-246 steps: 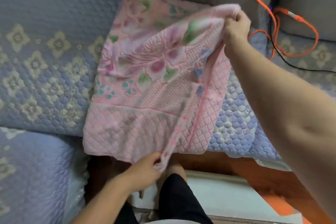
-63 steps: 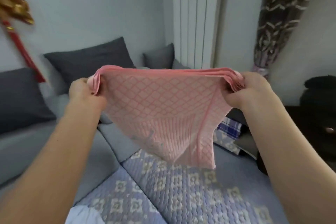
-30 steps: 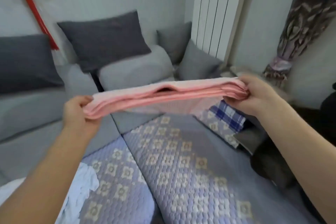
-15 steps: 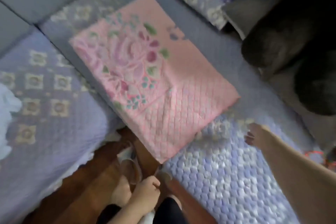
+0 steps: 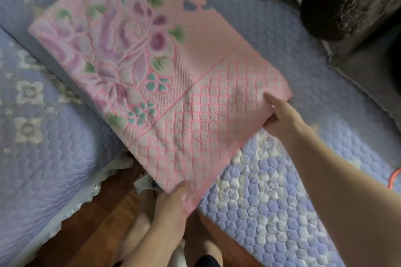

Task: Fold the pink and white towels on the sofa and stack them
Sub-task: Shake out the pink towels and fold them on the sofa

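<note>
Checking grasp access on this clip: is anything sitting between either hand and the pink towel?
Nothing visible. The left hand already grips the pink towel at its near corner, and the right hand holds its right corner. The towel lies flat on the sofa cover, nothing on top.

There is one view only, from a camera riding on the person's head. It is looking steeply down and forward over the front edge of the sofa [image 5: 271, 208], close enough that the pink towel [image 5: 156, 76] is filling the middle of the picture. Both forearms are reaching in from the bottom edge, the left hand [image 5: 171, 204] low at centre, the right hand [image 5: 280, 112] further right. The wooden floor [image 5: 91, 223] is showing below the sofa.
</note>
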`<state>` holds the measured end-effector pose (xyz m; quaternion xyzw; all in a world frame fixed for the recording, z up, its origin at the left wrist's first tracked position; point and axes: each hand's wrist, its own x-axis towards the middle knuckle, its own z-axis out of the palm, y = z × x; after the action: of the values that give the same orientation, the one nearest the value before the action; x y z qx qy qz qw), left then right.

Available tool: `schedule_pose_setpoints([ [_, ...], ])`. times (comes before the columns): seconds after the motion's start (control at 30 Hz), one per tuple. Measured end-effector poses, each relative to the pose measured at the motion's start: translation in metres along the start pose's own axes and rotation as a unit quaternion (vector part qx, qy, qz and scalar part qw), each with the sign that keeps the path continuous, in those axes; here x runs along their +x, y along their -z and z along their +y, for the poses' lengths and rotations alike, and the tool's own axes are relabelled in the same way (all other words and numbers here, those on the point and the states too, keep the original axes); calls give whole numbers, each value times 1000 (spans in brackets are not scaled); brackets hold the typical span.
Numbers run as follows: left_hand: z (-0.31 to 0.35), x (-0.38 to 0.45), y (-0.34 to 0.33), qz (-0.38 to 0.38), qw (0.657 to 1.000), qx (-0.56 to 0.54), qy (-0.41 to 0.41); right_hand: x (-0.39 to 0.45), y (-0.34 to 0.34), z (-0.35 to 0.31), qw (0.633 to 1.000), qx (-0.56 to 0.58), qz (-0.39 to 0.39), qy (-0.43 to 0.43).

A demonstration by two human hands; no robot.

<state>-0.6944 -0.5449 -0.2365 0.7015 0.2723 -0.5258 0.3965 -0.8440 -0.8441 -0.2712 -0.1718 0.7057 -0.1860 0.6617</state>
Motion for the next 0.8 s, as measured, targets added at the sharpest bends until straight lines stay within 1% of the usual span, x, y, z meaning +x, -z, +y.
schedule_pose_setpoints([
  [0.03,-2,-8,1,-33,999,-24,25,-2,7,-3,1000,-2,11,23],
  [0.1,-11,-13,8,-82,991,-43,92,-5,29,-1,996,-28,78,45],
  [0.17,-23,-16,12,-118,982,0,147,-11,55,10,989,-38,141,23],
  [0.2,-29,-21,8,-117,979,22,164,-11,69,17,985,-36,166,3],
  [0.27,-41,-35,5,-109,977,54,174,-22,83,20,976,-35,213,-25],
  [0.3,-43,-42,0,-86,977,61,183,-39,79,13,969,-52,242,-28],
  [0.33,-43,-51,-2,-59,981,74,170,-55,74,5,960,-80,268,-10],
  [0.37,-39,-60,-3,-39,987,85,131,-73,64,-4,949,-110,294,27],
  [0.4,-29,-70,-2,-23,992,89,87,-88,54,-13,943,-139,295,72],
  [0.43,-13,-80,0,-16,996,70,51,-105,40,-22,940,-155,282,117],
  [0.47,12,-90,5,-21,1000,11,16,-123,19,-36,937,-168,262,158],
  [0.5,44,-103,13,-43,997,-64,-9,-135,-6,-54,935,-180,239,190],
  [0.57,114,-122,34,-122,975,-180,-37,-144,-61,-95,936,-172,195,236],
  [0.63,179,-124,63,-139,947,-255,-135,-145,-129,-142,942,-138,142,271],
  [0.67,210,-115,77,-146,934,-270,-181,-147,-166,-163,953,-105,107,264],
  [0.7,244,-104,88,-159,924,-284,-202,-147,-204,-181,963,-78,75,247],
  [0.73,278,-86,97,-165,921,-277,-217,-145,-243,-195,969,-78,42,232],
  [0.77,309,-67,104,-166,930,-249,-213,-134,-277,-202,966,-107,8,234],
  [0.8,336,-39,108,-139,946,-211,-202,-123,-310,-204,959,-145,-18,245],
])
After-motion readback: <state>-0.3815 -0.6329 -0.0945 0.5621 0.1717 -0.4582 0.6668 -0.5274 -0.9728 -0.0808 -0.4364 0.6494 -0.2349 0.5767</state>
